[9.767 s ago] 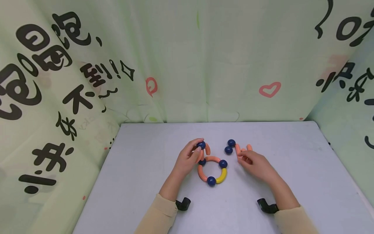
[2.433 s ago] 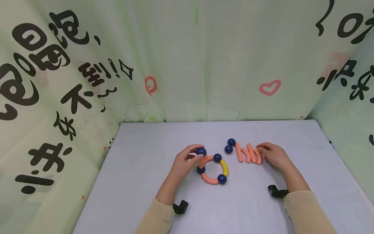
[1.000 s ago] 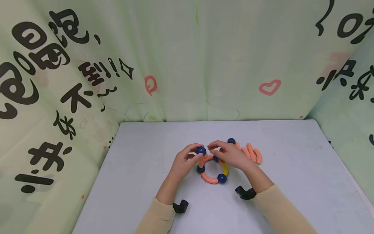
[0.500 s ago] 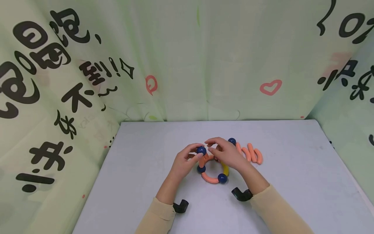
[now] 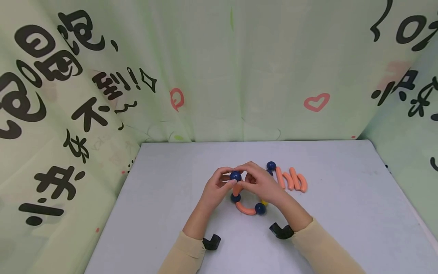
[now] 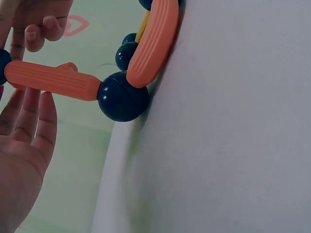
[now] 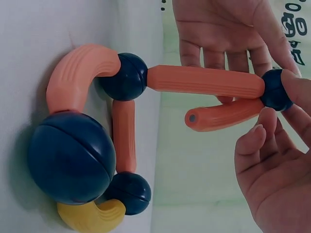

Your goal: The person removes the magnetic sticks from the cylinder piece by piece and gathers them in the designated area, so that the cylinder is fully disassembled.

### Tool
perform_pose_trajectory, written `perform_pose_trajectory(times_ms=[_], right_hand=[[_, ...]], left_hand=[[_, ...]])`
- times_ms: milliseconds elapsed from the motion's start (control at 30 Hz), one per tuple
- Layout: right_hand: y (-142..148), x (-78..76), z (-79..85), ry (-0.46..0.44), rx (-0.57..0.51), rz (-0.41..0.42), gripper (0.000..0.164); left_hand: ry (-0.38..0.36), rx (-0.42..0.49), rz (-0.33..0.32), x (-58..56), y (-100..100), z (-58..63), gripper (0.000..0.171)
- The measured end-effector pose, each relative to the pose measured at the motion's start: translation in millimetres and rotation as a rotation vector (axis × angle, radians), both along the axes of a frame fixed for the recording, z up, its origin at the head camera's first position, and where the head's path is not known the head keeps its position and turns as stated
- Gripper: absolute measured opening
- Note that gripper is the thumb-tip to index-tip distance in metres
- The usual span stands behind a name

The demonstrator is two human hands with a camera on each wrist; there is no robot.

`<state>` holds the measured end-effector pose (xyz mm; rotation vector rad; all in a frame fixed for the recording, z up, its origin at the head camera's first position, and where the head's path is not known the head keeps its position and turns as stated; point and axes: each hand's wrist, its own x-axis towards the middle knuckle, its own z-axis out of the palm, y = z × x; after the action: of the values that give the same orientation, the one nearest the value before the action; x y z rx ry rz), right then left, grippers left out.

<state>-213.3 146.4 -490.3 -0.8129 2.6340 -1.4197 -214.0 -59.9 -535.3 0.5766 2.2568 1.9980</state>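
My left hand (image 5: 213,192) pinches a blue ball (image 5: 235,176) of a magnetic stick toy. The right hand (image 5: 261,184) has its thumb and fingertips on the same ball from the other side. From this ball a straight orange stick (image 7: 206,81) runs down to a blue ball (image 7: 125,76) of the ring. Also joined to the held ball is a curved orange stick (image 7: 221,115), whose other end hangs free. The ring lies on the table, with orange curved sticks (image 5: 245,209), blue balls (image 5: 260,208) and one yellow curved stick (image 7: 92,217). The right hand covers part of it in the head view.
Right of the ring, several loose orange sticks (image 5: 294,179) lie in a row on the white table (image 5: 191,163). Two loose blue balls sit at the row's left end, the far one (image 5: 271,165) in full view. A printed curtain (image 5: 273,76) stands behind the table.
The right hand has come left from the row of orange sticks and its fingers have closed onto the ball held by the left hand. Since the oldest frame, the ring has turned slightly.
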Motion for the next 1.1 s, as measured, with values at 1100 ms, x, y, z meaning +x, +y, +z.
perform_pose_trajectory(times_ms=[1100], right_hand=[[5.0, 10.3, -6.0, 0.053, -0.012, -0.015, 0.039]], left_hand=[[-0.025, -0.624, -0.258, -7.3, -18.3, -27.3, 0.028]])
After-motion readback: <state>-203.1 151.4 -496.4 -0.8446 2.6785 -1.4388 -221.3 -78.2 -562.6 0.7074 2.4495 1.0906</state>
